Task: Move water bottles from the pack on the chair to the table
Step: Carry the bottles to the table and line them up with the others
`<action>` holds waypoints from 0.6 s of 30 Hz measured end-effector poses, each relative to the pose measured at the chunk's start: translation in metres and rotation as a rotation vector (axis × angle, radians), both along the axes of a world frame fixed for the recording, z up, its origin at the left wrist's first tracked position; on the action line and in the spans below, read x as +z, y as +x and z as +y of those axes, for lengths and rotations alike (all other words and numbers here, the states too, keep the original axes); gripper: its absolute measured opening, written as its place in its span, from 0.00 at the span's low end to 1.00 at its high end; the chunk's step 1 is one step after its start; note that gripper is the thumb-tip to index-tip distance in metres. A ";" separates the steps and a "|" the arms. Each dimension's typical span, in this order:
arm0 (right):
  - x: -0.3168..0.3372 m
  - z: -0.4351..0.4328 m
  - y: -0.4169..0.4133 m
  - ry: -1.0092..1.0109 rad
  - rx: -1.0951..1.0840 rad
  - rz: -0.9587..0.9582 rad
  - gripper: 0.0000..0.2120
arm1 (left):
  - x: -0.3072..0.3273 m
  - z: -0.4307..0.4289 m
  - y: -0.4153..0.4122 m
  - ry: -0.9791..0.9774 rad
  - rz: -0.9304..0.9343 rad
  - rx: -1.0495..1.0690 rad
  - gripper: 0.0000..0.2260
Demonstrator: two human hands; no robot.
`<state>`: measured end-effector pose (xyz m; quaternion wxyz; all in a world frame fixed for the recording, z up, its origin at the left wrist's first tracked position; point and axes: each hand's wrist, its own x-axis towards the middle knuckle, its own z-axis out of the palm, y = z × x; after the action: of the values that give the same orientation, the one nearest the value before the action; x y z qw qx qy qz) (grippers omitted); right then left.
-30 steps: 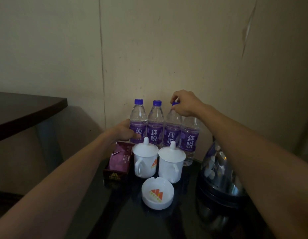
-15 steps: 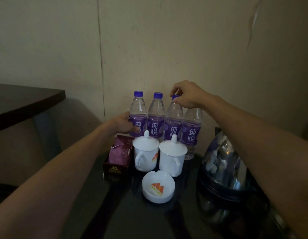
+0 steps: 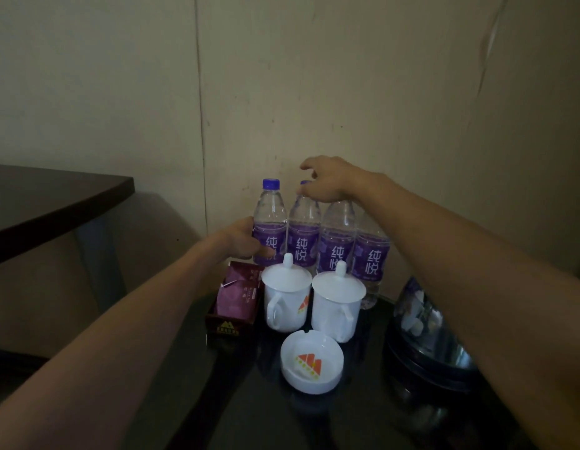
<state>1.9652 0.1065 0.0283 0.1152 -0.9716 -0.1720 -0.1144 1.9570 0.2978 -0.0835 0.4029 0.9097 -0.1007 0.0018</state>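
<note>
On the glossy black counter (image 3: 347, 423), four clear plastic purple-labelled water bottles (image 3: 336, 241) stand in a row at the wall. My right hand (image 3: 330, 183) has left the third cap, fingers (image 3: 309, 165) now spread loose above; my left hand (image 3: 241, 238) still wraps the leftmost bottle (image 3: 270, 222).

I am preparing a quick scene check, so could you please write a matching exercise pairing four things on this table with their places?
Things:
1. ashtray
2. tea packet box
3. leftmost bottle
4. kettle

Places:
A. far right of the table
B. gripped by the left hand
C. nearest the camera, in front of both cups
D. left of the cups

Pairs: 1-C, 2-D, 3-B, 4-A
</note>
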 end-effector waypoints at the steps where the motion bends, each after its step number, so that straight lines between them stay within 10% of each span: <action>1: -0.003 0.005 0.002 -0.032 -0.007 0.016 0.33 | 0.000 0.000 0.001 0.007 -0.012 0.001 0.18; 6: -0.016 0.009 0.006 0.013 -0.002 -0.073 0.17 | -0.004 0.001 0.003 0.009 -0.041 0.031 0.19; 18: -0.013 0.011 -0.005 0.044 0.053 -0.089 0.13 | -0.002 0.006 0.002 0.066 -0.022 -0.046 0.23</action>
<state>1.9605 0.1173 0.0157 0.1319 -0.9579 -0.2002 -0.1580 1.9592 0.3036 -0.0856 0.3715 0.9198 -0.1262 -0.0006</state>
